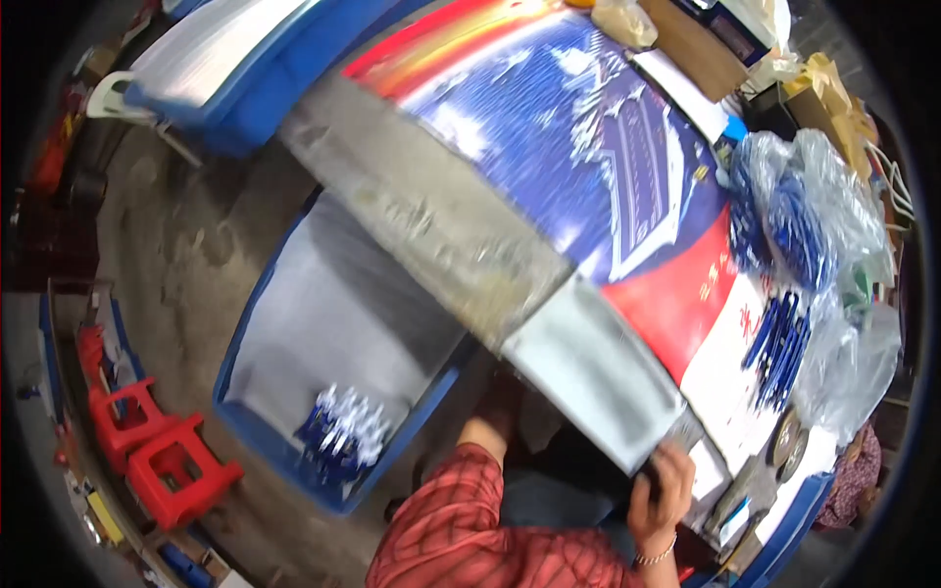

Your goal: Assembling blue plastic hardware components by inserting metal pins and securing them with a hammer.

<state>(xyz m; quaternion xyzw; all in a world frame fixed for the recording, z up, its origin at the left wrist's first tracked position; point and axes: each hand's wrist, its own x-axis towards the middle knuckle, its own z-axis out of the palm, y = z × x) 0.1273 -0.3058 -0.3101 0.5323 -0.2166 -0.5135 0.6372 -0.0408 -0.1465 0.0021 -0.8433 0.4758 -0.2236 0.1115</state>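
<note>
My right hand [662,500], with a bracelet at the wrist, is at the near edge of the table, by the corner of a pale grey metal plate [593,367]. Its fingers are bent and look closed; what they grip is hidden. My left forearm [485,436] reaches under the table edge, and the left hand is lost in shadow there. Left of it stands a blue-edged bin with a grey lining [328,284]. A pile of small blue and white slender pieces [343,431] lies in its near end.
A printed blue and red sheet [578,137] covers the table. Slender dark blue pieces [779,348] and clear plastic bags [823,206] lie on the right. Red stools [181,470] stand at far left, a blue container [230,108] at far left back. Another person's patterned sleeve [853,480] shows at the right.
</note>
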